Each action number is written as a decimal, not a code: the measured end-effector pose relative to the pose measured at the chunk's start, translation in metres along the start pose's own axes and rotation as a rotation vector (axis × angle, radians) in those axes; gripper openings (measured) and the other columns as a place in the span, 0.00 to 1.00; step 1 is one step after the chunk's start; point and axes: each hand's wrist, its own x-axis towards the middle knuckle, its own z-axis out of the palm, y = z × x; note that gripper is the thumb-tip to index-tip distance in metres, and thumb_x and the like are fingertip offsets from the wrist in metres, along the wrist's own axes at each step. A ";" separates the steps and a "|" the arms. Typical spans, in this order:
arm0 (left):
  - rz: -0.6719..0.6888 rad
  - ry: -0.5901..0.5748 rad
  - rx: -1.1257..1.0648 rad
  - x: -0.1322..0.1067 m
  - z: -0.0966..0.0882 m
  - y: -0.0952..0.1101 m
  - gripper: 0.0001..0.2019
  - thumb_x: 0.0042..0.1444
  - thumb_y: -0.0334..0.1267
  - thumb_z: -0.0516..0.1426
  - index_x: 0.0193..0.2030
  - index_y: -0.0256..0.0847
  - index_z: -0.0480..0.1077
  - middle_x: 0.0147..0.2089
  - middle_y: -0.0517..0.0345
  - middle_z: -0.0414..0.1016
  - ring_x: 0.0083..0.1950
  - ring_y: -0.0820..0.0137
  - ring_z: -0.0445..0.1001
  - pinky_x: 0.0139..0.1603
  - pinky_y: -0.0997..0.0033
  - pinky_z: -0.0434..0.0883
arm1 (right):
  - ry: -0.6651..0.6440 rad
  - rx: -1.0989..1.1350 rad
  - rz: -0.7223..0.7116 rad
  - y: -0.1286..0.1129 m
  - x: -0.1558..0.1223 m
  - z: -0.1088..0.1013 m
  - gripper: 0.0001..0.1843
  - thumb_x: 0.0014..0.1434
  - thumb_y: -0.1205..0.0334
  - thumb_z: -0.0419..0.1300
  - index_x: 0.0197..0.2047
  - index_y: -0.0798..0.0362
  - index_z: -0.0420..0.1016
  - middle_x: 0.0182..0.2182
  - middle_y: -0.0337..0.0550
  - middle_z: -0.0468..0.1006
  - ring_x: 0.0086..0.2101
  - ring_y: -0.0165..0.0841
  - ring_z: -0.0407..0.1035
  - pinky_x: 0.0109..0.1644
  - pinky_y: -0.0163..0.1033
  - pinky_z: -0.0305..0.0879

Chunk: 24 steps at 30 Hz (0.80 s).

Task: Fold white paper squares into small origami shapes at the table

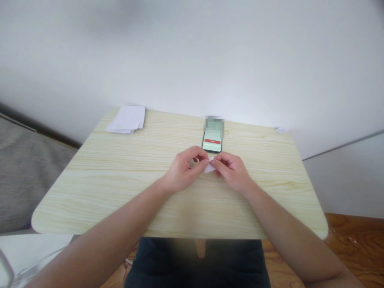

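Observation:
Between my two hands is a small piece of white paper (210,166), partly covered by my fingers. My left hand (186,168) pinches its left side with thumb and fingertips. From the other side, my right hand (231,169) grips the paper between thumb and fingers. Both sets of fingertips nearly meet over it, just above the tabletop. Right behind the hands lies a phone (212,145), its screen lit pale green with a red button.
A stack of white paper sheets (129,118) lies at the table's far left corner. Near the far right corner sits a small folded white paper (282,129). The wooden table (120,168) has its back edge against a white wall (192,60).

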 end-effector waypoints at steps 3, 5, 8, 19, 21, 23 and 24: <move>-0.024 0.041 -0.052 0.001 0.000 -0.003 0.04 0.63 0.36 0.60 0.42 0.40 0.74 0.42 0.54 0.78 0.44 0.67 0.75 0.45 0.66 0.72 | -0.012 0.053 -0.015 0.000 0.000 0.000 0.08 0.65 0.57 0.62 0.35 0.50 0.76 0.25 0.35 0.74 0.25 0.29 0.67 0.30 0.35 0.63; -0.045 0.070 -0.065 0.001 0.001 -0.004 0.06 0.61 0.37 0.62 0.44 0.40 0.74 0.43 0.54 0.79 0.43 0.67 0.75 0.46 0.66 0.72 | -0.011 0.071 -0.027 0.001 0.000 0.001 0.06 0.65 0.57 0.62 0.37 0.49 0.77 0.27 0.36 0.75 0.26 0.30 0.68 0.31 0.36 0.65; -0.085 0.046 -0.042 0.001 0.001 -0.005 0.07 0.63 0.40 0.62 0.44 0.41 0.76 0.42 0.54 0.80 0.41 0.68 0.75 0.43 0.66 0.71 | -0.007 0.070 -0.035 0.003 0.001 0.003 0.08 0.64 0.54 0.63 0.40 0.49 0.79 0.29 0.38 0.76 0.28 0.31 0.68 0.32 0.37 0.68; -0.046 0.010 -0.024 0.002 0.002 -0.006 0.07 0.63 0.42 0.61 0.39 0.40 0.78 0.38 0.54 0.79 0.39 0.68 0.74 0.39 0.68 0.70 | 0.095 -0.044 -0.171 0.005 0.000 0.002 0.11 0.61 0.51 0.67 0.44 0.47 0.79 0.36 0.42 0.77 0.30 0.32 0.69 0.32 0.39 0.66; -0.043 0.004 -0.022 0.002 0.002 -0.006 0.08 0.63 0.42 0.61 0.38 0.40 0.78 0.38 0.54 0.78 0.38 0.68 0.73 0.38 0.68 0.69 | 0.118 -0.087 -0.202 0.004 0.001 0.002 0.09 0.62 0.52 0.67 0.39 0.48 0.80 0.36 0.43 0.78 0.33 0.34 0.70 0.35 0.40 0.67; -0.043 -0.004 -0.028 0.003 0.002 -0.006 0.08 0.63 0.42 0.61 0.38 0.40 0.78 0.38 0.54 0.78 0.38 0.69 0.73 0.38 0.68 0.69 | 0.129 -0.095 -0.215 0.003 0.001 0.001 0.08 0.62 0.53 0.67 0.38 0.48 0.80 0.36 0.43 0.78 0.35 0.34 0.71 0.36 0.40 0.68; -0.044 -0.005 -0.032 0.003 0.001 -0.006 0.08 0.63 0.42 0.61 0.38 0.40 0.78 0.38 0.54 0.78 0.38 0.68 0.73 0.38 0.68 0.69 | 0.133 -0.092 -0.217 0.003 0.001 0.000 0.07 0.62 0.54 0.67 0.38 0.48 0.80 0.36 0.43 0.78 0.35 0.34 0.71 0.36 0.40 0.67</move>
